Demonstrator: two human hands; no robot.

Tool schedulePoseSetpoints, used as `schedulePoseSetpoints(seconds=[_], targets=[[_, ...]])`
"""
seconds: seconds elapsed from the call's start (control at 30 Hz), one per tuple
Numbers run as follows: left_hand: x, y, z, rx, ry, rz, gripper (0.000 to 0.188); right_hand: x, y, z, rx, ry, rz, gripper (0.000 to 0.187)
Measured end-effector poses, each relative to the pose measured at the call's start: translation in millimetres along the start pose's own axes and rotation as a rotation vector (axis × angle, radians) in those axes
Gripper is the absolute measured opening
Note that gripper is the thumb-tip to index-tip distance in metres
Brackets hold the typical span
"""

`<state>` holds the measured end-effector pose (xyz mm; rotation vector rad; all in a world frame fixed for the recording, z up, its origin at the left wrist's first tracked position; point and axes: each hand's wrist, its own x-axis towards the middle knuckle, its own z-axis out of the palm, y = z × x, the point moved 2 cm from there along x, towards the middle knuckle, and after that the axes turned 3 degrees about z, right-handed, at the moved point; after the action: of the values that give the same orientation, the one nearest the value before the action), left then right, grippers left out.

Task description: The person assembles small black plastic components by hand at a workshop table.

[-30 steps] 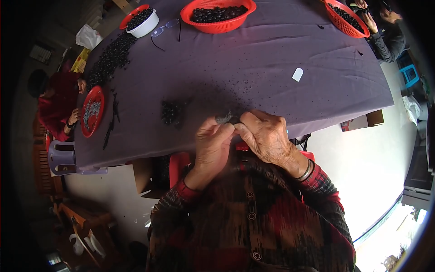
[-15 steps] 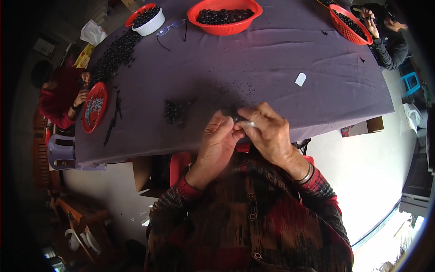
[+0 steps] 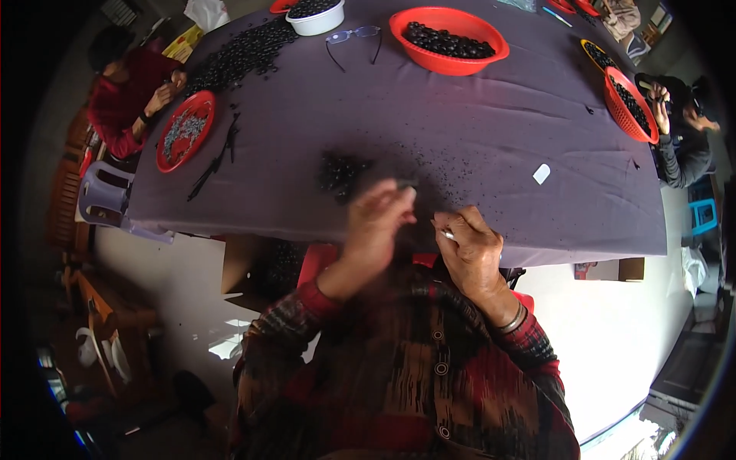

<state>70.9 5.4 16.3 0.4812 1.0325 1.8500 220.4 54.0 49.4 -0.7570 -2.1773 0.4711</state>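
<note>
Left hand (image 3: 374, 226) is blurred on my feed, near the right edge of the dark pile (image 3: 337, 173); can't tell if its fingers pinch anything. Right hand (image 3: 471, 249), I log right of the pile and closer to the wearer, fingers curled around a small pale piece (image 3: 449, 235). Others, left to right, all by the pile: red tray (image 3: 201, 106) with grey bits, well left; eyeglasses (image 3: 366, 32), beyond; red basin (image 3: 448, 66) of dark pieces, beyond and right; white tag (image 3: 542, 174), well right.

Small black pieces (image 3: 339, 175), loosely piled on purple cloth (image 3: 491, 107); white object (image 3: 448, 235), partly hidden, to their right
</note>
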Motion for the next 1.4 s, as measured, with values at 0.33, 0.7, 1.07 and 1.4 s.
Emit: schedulePoseSetpoints(seconds=[0.33,0.7,1.07,1.4], targets=[[71.7,69.5,-119.1,1.0,-0.05,0.566,0.015,53.3,4.9,45.3,0.256,-0.475,0.381,0.056],[87.5,52.1,-97.7,1.288,-0.316,0.578,0.03,96.7,-16.8,114.3,0.141,-0.766,0.414,0.078],[52.6,93.7,-171.5,0.944,-0.333,0.399,0.032,98.4,-69.7,174.6,0.154,-0.77,0.286,0.063],[-25.6,133.9,-232.1,1.016,0.137,0.239,0.023,80.1,-129.5,229.1,0.488,-0.976,0.104,0.048]])
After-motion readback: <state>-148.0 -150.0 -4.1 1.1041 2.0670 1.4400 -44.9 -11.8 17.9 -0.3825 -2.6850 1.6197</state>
